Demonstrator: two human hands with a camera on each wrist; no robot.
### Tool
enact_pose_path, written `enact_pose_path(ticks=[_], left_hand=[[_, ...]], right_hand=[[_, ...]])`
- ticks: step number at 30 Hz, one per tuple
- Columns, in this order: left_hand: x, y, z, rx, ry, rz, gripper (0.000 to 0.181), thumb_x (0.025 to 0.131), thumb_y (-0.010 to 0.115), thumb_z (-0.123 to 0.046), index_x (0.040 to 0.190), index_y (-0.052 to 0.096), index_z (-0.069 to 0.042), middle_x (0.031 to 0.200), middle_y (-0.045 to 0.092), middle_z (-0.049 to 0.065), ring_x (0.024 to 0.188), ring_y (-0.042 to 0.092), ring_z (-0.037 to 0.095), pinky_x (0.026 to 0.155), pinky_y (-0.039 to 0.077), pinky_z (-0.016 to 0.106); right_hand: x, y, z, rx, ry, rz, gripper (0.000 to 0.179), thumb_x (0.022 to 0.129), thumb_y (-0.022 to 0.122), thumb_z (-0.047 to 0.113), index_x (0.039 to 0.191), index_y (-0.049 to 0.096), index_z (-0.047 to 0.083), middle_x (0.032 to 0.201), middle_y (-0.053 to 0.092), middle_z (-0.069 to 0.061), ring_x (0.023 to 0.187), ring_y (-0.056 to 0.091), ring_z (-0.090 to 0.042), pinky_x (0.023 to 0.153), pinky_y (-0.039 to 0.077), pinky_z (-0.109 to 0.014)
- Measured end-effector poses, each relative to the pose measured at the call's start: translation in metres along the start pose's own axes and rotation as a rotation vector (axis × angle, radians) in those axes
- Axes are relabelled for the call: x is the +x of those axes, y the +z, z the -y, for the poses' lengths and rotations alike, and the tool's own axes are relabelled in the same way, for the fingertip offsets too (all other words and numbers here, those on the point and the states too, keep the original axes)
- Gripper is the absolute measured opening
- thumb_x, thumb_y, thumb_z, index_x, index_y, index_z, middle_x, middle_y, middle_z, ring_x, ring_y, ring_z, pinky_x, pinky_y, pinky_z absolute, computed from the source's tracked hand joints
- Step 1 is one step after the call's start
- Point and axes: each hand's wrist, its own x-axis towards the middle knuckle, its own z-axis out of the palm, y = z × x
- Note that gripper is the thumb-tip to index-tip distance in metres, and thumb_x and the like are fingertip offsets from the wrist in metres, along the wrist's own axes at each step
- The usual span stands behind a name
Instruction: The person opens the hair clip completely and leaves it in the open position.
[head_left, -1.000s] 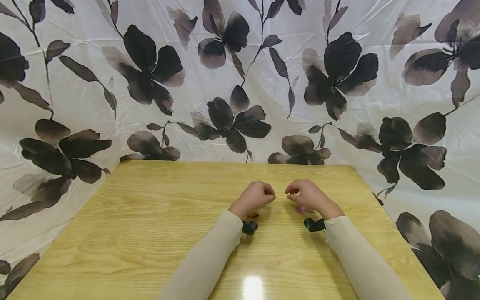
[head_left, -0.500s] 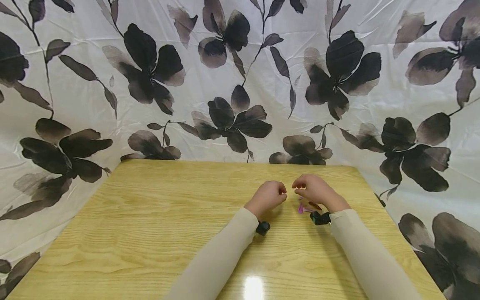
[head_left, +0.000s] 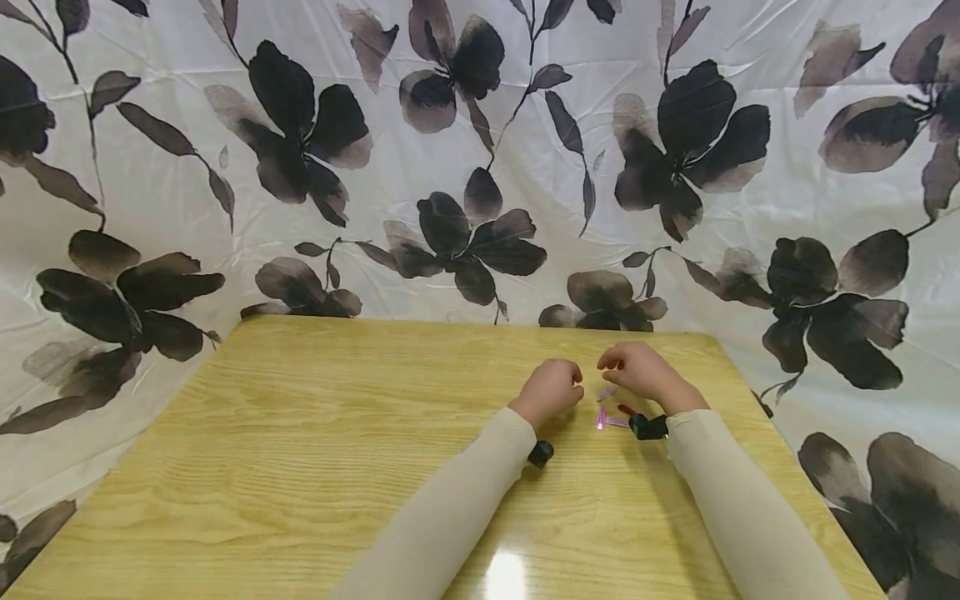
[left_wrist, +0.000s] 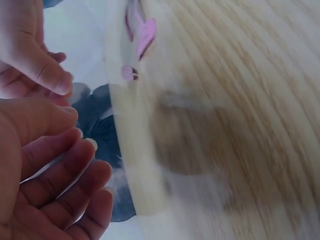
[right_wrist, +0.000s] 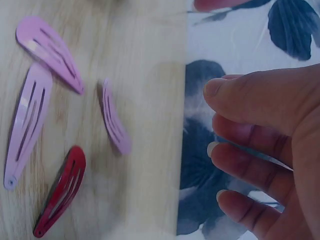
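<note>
Head view: a left hand (head_left: pixel 551 390) and a right hand (head_left: pixel 643 372) face each other over the far right part of a wooden table (head_left: pixel 300 433), near one another but apart. The left hand is loose, its fingers relaxed in a gentle bend, and the right hand is just as loose, its thumb lying close to softly bent fingers. Four hair clips rest on the table, on the near side of the right hand. A left pink clip (right_wrist: pixel 50 52) and a near pink clip (right_wrist: pixel 29 122) meet at one end, with the rest of each spreading apart. A far pink clip (right_wrist: pixel 114 120) lies separately beyond them, closest to the right hand's fingers, and a red clip (right_wrist: pixel 61 192) sits to its right, near the wrist. A small black camera shows at the left wrist (head_left: pixel 541 454) and another at the right wrist (head_left: pixel 647 427). Cream sleeves (head_left: pixel 457 492) cover both arms, and white cloth (head_left: pixel 570 192) printed with dark flowers hangs behind the table's far edge
</note>
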Motion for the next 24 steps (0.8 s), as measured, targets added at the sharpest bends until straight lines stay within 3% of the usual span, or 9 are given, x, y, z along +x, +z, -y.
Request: enact_pose_path(ticks=[7,24], left_hand=[[0.002,0.005,-0.007,0.125,-0.016,0.014,0.019,0.093,0.062,-0.02,0.105,0.072,-0.009,0.104,0.072,0.002,0.095,0.067,0.016,0.084,0.053,0.03],[0.013,0.026,-0.013,0.202,0.0,0.043,0.017,0.094,0.062,-0.023,0.102,0.071,-0.012,0.098,0.072,-0.001,0.09,0.067,0.014,0.079,0.053,0.026]], right_hand=[[-0.002,0.003,-0.006,0.005,0.042,0.023,0.018,0.089,0.066,0.01,0.104,0.072,0.002,0.092,0.068,-0.009,0.083,0.06,-0.022,0.079,0.051,-0.044],[0.003,0.014,-0.017,-0.005,0.108,0.089,0.019,0.089,0.065,0.009,0.103,0.073,0.0,0.097,0.072,-0.013,0.093,0.065,-0.03,0.088,0.05,-0.049]])
